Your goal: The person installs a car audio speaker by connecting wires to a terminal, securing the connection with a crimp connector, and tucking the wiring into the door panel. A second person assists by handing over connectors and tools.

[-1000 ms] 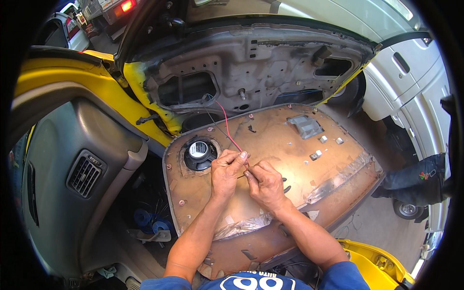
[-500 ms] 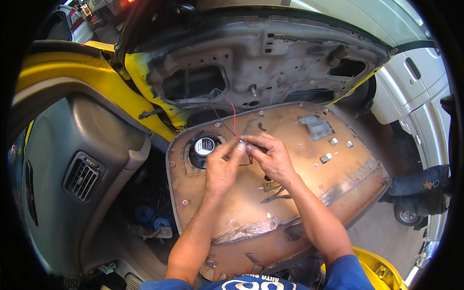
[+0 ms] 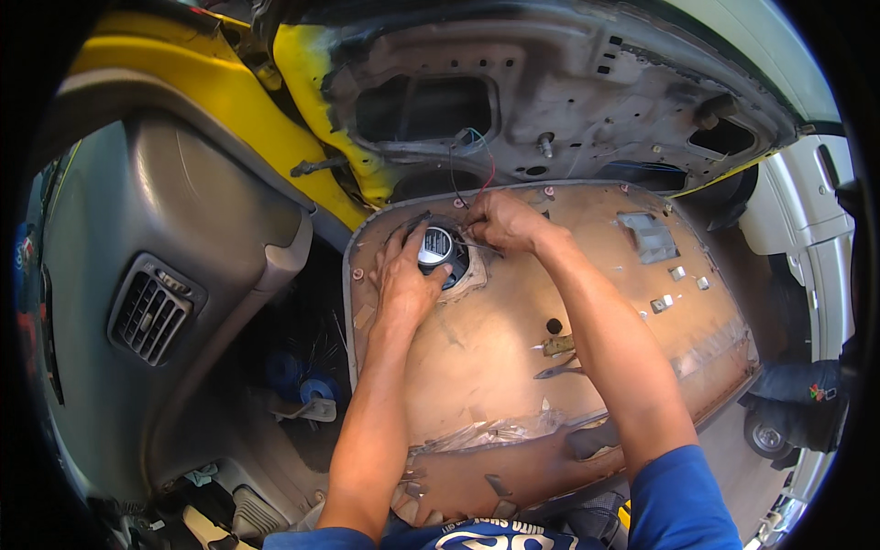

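A round car speaker (image 3: 438, 246) with a silver magnet sits in a hole of the brown door panel (image 3: 495, 367), its back facing up. My left hand (image 3: 403, 282) grips the speaker's rim, fingers on its far left and thumb at its near side. To the right of the speaker, my right hand (image 3: 504, 222) has its fingertips pinched together. The red wire (image 3: 492, 167) and a black wire (image 3: 452, 174), which come from the bare metal door (image 3: 568, 110), run down to these fingers. The wire ends are hidden by the fingers.
A dark plier-like tool (image 3: 557, 370) and a small yellowish piece (image 3: 557, 346) lie on the panel. White clips (image 3: 676, 273) and a grey patch (image 3: 649, 236) are farther right. The dashboard (image 3: 197, 229) stands at the left, with blue rolls (image 3: 316, 389) in the footwell.
My left hand has gone from the wires to the speaker. The right hand has carried the wires to the speaker's right edge. The view has shifted, so the scene sits farther right.
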Action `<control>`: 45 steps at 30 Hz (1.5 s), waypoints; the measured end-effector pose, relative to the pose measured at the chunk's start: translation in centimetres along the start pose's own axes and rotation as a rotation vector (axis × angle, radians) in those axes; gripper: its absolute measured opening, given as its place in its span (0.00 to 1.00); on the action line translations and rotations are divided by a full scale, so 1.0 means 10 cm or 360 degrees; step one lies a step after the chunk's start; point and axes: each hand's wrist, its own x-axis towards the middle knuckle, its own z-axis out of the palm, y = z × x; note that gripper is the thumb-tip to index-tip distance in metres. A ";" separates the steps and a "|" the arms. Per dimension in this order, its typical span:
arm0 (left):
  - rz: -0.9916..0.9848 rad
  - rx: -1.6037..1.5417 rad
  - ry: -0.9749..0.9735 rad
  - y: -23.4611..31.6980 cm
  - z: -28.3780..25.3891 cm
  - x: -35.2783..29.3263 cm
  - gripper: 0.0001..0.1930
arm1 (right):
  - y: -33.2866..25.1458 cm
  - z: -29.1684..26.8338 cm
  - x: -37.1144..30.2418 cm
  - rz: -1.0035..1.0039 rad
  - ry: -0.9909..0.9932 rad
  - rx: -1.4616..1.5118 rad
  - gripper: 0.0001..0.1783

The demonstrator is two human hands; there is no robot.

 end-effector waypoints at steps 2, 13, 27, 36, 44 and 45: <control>0.0210 -0.0055 0.0003 0.01 0.01 0.00 0.42 | 0.08 0.01 -0.01 -0.0083 0.0049 0.0017 0.16; 0.0084 -0.0340 0.0288 -0.03 0.11 0.08 0.37 | 0.05 0.06 0.01 -0.0205 0.0047 -0.0152 0.12; -0.0015 -0.0438 0.0258 0.01 0.06 0.08 0.35 | -0.07 0.06 -0.01 -0.0289 0.0059 -0.0206 0.13; -0.0016 -0.0468 0.0251 0.01 0.06 0.08 0.34 | -0.20 0.02 0.01 -0.0289 0.0022 -0.0284 0.14; -0.0059 -0.0488 0.0236 0.01 0.05 0.08 0.35 | -0.29 0.07 0.18 -0.0350 -0.0219 -0.0656 0.10; -0.0035 -0.0477 0.0259 0.01 0.04 0.09 0.35 | -0.27 0.06 0.18 -0.0354 -0.0212 -0.0636 0.09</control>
